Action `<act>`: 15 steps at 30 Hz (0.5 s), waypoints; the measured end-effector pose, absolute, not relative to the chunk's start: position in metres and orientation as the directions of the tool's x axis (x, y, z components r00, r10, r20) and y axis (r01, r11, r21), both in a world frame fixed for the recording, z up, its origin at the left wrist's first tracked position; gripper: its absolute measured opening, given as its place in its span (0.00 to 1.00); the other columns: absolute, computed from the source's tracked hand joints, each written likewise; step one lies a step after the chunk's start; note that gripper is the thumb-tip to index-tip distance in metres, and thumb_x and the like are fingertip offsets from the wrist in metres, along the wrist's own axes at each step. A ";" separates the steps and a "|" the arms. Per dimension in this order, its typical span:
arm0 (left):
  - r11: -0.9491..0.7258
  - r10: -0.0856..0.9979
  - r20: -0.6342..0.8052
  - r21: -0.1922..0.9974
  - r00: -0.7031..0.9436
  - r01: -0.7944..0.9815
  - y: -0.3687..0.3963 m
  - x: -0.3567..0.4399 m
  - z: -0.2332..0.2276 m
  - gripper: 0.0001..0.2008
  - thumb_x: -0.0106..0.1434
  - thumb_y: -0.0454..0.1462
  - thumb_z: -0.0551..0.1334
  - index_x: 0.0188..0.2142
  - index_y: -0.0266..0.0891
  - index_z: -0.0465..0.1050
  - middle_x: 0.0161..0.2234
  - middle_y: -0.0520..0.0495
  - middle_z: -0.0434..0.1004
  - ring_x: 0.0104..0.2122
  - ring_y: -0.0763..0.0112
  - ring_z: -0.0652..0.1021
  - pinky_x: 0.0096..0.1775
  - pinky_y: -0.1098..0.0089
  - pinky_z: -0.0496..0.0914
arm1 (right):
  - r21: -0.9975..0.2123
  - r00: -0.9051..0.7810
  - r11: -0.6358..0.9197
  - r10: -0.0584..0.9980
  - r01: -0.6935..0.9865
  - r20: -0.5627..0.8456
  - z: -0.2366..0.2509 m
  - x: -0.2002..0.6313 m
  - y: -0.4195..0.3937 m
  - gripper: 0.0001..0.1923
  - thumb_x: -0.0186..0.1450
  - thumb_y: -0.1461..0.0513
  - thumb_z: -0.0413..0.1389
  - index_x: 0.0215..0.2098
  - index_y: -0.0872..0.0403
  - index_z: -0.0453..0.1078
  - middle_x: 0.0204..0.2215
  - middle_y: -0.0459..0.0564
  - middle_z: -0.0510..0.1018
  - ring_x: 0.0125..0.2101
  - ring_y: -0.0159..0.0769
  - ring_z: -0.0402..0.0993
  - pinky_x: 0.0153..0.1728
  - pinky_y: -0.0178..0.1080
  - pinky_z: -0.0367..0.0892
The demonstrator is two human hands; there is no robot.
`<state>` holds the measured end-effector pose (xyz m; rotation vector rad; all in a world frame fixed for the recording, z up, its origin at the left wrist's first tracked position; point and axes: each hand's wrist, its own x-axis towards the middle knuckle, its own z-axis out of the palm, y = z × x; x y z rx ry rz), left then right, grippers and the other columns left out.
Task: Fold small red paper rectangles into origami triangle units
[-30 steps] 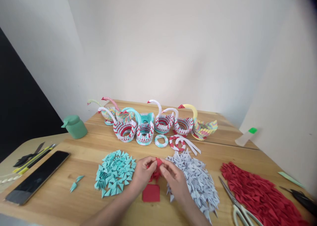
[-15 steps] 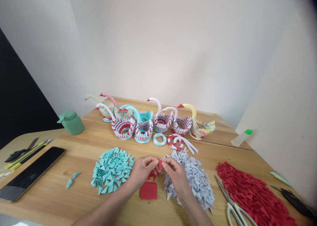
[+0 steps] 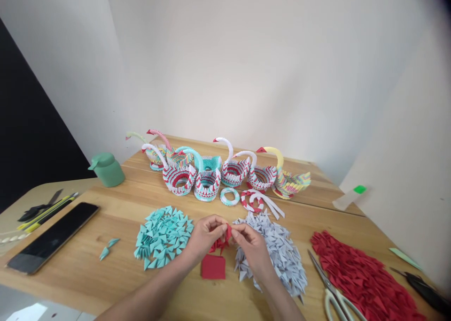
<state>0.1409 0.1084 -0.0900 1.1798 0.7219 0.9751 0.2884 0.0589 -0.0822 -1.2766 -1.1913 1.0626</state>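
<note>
Between my fingertips, over the middle of the table, is a small folded red paper piece. My left hand pinches it from the left, and my right hand pinches it from the right. Just beneath my hands lie a few more red folded pieces, partly hidden by the fingers. A stack of red paper rectangles lies nearer to me. Turquoise paper triangles are heaped left of my left hand. A heap of pale grey-lilac paper triangles spreads beside and behind my right hand.
Several paper swans stand at the back, with a turquoise-white ring before them. Scissors and a large red triangle heap lie at right. A phone and a green lidded pot are at left.
The whole view has shifted slightly, so the table things sit a little farther right. Both hands keep pinching the red piece, whose angle has changed slightly.
</note>
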 end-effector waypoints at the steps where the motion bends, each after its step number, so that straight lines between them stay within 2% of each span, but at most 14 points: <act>1: 0.073 0.903 0.037 0.968 0.428 -0.238 0.108 0.140 -0.089 0.15 0.54 0.45 0.65 0.30 0.34 0.69 0.19 0.52 0.71 0.19 0.76 0.70 0.25 0.75 0.64 | -0.997 0.113 0.035 0.993 0.063 0.042 -0.082 0.288 0.059 0.15 0.59 0.51 0.59 0.31 0.56 0.74 0.22 0.46 0.73 0.26 0.33 0.67 0.30 0.35 0.63; 9: -0.084 0.886 0.118 0.992 0.448 -0.096 0.102 0.136 -0.082 0.08 0.59 0.39 0.61 0.30 0.35 0.69 0.23 0.50 0.75 0.24 0.74 0.74 0.29 0.75 0.66 | -1.000 0.104 0.028 0.994 -0.001 0.027 -0.082 0.285 0.057 0.14 0.59 0.52 0.60 0.30 0.56 0.74 0.22 0.46 0.74 0.26 0.33 0.69 0.31 0.34 0.64; 15: 0.100 0.849 0.057 0.958 0.525 -0.267 0.106 0.138 -0.086 0.13 0.56 0.43 0.65 0.34 0.34 0.69 0.22 0.51 0.73 0.22 0.76 0.72 0.28 0.75 0.65 | -0.998 0.137 0.044 0.989 0.047 0.050 -0.086 0.286 0.058 0.13 0.60 0.52 0.59 0.29 0.55 0.73 0.22 0.45 0.73 0.26 0.34 0.68 0.31 0.35 0.64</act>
